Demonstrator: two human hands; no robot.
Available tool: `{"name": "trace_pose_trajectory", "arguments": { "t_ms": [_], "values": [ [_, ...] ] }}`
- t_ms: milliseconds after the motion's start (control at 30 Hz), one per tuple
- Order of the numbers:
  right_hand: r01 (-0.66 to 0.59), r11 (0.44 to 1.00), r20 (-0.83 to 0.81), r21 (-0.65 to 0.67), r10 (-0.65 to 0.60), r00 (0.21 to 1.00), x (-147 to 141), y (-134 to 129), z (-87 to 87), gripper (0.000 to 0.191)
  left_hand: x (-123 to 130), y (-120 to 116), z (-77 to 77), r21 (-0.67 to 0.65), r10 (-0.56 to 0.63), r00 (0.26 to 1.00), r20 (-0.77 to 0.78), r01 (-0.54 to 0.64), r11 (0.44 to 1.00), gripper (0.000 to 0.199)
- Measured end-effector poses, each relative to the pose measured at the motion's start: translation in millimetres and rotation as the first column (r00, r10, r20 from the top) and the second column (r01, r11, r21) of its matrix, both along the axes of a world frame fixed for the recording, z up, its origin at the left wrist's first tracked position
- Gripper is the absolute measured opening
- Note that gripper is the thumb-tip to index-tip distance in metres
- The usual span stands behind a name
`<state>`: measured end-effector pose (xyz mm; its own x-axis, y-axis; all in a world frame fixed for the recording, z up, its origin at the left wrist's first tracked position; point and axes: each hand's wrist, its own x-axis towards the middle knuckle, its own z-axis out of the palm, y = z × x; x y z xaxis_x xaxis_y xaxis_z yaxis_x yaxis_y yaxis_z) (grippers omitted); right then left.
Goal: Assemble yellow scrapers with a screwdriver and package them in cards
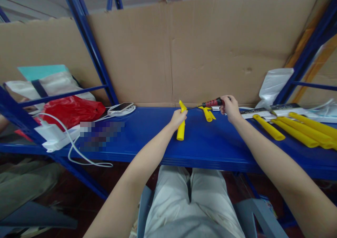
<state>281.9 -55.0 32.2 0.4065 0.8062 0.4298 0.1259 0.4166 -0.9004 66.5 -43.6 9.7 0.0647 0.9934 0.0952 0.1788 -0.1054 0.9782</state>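
My left hand point(179, 118) is wrapped round a yellow plastic piece point(180, 132), held upright over the blue shelf point(147, 129). A red and black screwdriver point(212, 102) is gripped at its handle end by my right hand point(230, 108). Its thin shaft points left and reaches the upper part of the held piece; whether the tip touches it is too small to tell. Between my hands, just behind them, another yellow piece point(207, 116) lies on the shelf.
Several yellow tubes point(268, 127) lie at the right. On the left are a phone point(121, 107) on a coiled white cable, a red bag point(73, 111) and a white power strip point(56, 138). Cardboard point(205, 48) stands behind, between blue posts. A person's arm shows at far left.
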Motion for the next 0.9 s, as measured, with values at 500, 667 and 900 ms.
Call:
{"name": "trace_pose_trajectory", "arguments": {
  "t_ms": [500,667,900],
  "values": [
    [-0.023,1.000,0.008,-0.016,0.023,1.000,0.8,-1.0,0.8,0.024,-1.0,-1.2,2.2,-0.020,0.015,1.000,0.024,-0.015,1.000,0.014],
    [-0.025,1.000,0.056,0.000,0.025,0.998,1.5,-1.6,-1.1,0.038,-1.3,-2.8,3.9,-0.035,0.021,0.999,0.031,-0.020,0.999,0.013],
    [0.010,1.000,0.039,-0.028,-0.009,0.999,-3.7,-4.8,3.1,0.024,-1.4,-2.5,3.2,-0.029,0.025,0.999,0.027,-0.024,0.999,0.017]
  ]
}}
